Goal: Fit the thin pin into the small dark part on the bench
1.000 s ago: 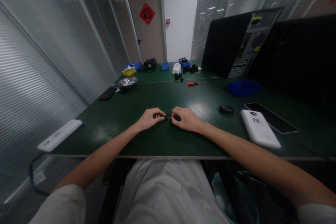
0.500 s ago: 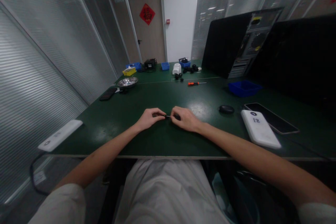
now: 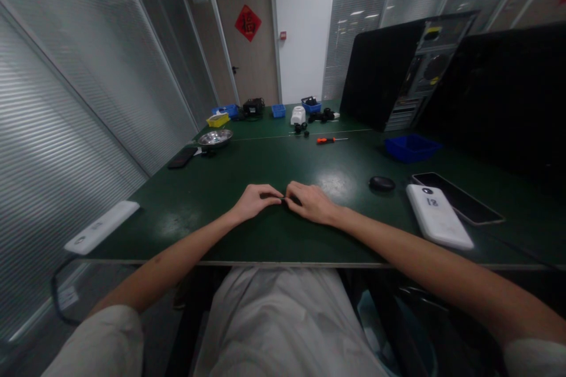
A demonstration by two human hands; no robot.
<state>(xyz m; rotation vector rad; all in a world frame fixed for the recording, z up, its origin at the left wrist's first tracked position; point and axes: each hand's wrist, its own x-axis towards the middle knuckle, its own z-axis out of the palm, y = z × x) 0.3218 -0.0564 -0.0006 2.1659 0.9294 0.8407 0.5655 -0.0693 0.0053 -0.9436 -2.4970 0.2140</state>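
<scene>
Close to the table's front edge, my left hand (image 3: 253,201) is closed in a pinch between thumb and forefinger. My right hand (image 3: 311,202) meets it from the right, its fingertips pinched as well. A small dark piece (image 3: 283,198) shows in the narrow gap between the two sets of fingertips. It is too small and too covered to name. Both hands stay low over the green tabletop (image 3: 269,238).
A black mouse (image 3: 381,184), a white power bank (image 3: 438,216) and a phone (image 3: 464,200) lie to the right. An orange screwdriver (image 3: 326,141) and a blue tray (image 3: 411,148) are farther back. A metal bowl (image 3: 215,138) stands back left, a white device (image 3: 101,228) at the left edge.
My hands have come closer together at the fingertips. The dark piece seen under my right fingers before is now mostly hidden.
</scene>
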